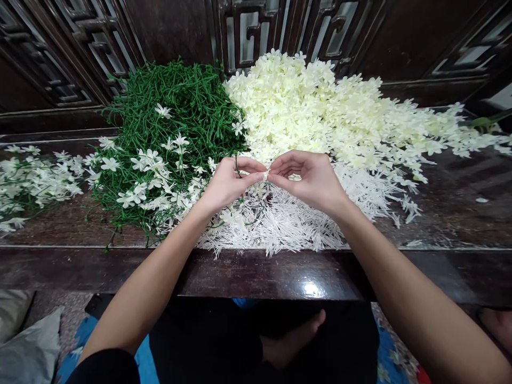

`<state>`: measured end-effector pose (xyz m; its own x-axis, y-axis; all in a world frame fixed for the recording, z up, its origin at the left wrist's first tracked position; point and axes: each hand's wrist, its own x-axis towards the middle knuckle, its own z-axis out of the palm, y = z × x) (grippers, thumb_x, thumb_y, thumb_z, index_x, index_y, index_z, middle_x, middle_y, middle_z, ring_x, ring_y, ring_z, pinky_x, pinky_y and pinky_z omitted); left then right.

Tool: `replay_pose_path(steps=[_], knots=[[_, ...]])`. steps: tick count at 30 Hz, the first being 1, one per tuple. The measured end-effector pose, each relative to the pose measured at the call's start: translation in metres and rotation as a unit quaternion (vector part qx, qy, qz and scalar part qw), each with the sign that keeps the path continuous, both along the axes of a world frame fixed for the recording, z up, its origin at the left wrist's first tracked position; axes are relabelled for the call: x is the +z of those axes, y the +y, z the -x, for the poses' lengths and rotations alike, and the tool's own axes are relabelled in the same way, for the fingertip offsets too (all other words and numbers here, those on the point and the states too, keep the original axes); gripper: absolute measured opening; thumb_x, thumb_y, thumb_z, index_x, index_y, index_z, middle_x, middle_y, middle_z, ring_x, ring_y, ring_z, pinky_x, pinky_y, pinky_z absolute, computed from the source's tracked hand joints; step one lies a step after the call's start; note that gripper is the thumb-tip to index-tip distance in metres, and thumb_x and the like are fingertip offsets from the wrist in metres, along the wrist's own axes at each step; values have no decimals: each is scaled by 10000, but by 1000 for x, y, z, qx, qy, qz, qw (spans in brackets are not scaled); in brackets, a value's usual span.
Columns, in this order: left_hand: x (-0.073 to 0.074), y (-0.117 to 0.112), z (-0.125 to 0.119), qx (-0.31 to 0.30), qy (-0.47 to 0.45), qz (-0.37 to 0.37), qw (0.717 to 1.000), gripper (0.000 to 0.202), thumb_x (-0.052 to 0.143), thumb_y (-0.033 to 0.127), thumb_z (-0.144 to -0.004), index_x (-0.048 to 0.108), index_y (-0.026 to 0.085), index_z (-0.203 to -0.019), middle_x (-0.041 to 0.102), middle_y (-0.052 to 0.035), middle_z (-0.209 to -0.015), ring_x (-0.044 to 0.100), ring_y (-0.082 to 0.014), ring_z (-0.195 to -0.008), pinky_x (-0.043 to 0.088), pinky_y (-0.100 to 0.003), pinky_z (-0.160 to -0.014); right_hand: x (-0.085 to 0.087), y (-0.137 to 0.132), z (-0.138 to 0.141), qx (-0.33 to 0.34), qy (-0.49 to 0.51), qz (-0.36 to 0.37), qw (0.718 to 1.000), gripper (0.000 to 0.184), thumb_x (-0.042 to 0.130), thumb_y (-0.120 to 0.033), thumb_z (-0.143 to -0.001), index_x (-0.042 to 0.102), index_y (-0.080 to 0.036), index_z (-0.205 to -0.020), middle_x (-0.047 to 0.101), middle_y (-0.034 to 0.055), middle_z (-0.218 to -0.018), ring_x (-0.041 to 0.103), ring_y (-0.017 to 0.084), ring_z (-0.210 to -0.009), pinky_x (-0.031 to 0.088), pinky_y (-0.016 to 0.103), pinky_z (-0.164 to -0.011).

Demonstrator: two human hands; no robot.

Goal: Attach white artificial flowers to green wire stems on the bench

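Note:
My left hand (228, 183) and my right hand (310, 178) meet above the middle of a dark wooden table (260, 272), both pinched. The left fingers hold a thin green stem (237, 165) that curls up past the thumb. Between the two sets of fingertips sits a small cream flower piece (266, 174), gripped by the right thumb and forefinger. Under the hands lies a heap of white spiky plastic parts (288, 218). A pile of loose cream petals (320, 112) rises behind the right hand, and a tangle of green stems (180, 112) behind the left.
Finished stems with white blossoms (140, 181) lie left of my left hand, with more (32, 178) at the table's far left. A carved dark wooden panel (256, 26) closes off the back. My crossed legs and a blue mat (82, 333) are below the table edge.

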<state>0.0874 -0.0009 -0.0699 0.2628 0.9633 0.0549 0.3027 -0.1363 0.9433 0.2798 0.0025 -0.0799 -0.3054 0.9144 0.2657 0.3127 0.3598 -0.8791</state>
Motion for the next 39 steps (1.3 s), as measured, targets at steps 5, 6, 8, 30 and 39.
replay_pose_path(steps=[5,6,8,30,39], knots=[[1,-2,0,4,6,17,1000,62,752,180,-842,781,136,-875,780,-74,-937,467,-33,-486,370,-214,-461,0,-2,2,6,13,-9,1000,172,808,-278,-765,709,-187,-872,742,57,-887,700,203,-806,616,438,-830],[1,-2,0,1,2,16,1000,67,756,181,-838,783,134,-878,780,-75,-928,488,-39,-503,376,-212,-468,0,-2,2,1,17,-12,1000,167,805,-278,-765,705,-190,-867,742,54,-882,702,203,-804,616,436,-824],[1,-2,0,-3,-8,10,1000,68,765,174,-826,785,133,-876,780,-76,-908,541,-56,-560,393,-205,-492,0,-1,2,-11,24,-11,1000,185,816,-299,-756,699,-196,-856,740,48,-872,706,206,-799,619,432,-811],[-3,0,7,18,-37,17,999,139,821,262,-765,814,178,-875,766,-51,-873,402,-23,-440,298,-209,-414,3,-4,4,-29,45,15,998,327,894,-428,-712,668,-222,-830,732,46,-841,710,222,-786,625,460,-824],[-8,3,6,3,-64,23,998,166,839,246,-731,801,183,-880,767,-44,-911,429,-24,-471,343,-199,-442,5,0,1,66,66,124,988,528,927,-403,-685,711,-204,-1124,710,112,-1239,704,254,-1065,607,474,-953]])
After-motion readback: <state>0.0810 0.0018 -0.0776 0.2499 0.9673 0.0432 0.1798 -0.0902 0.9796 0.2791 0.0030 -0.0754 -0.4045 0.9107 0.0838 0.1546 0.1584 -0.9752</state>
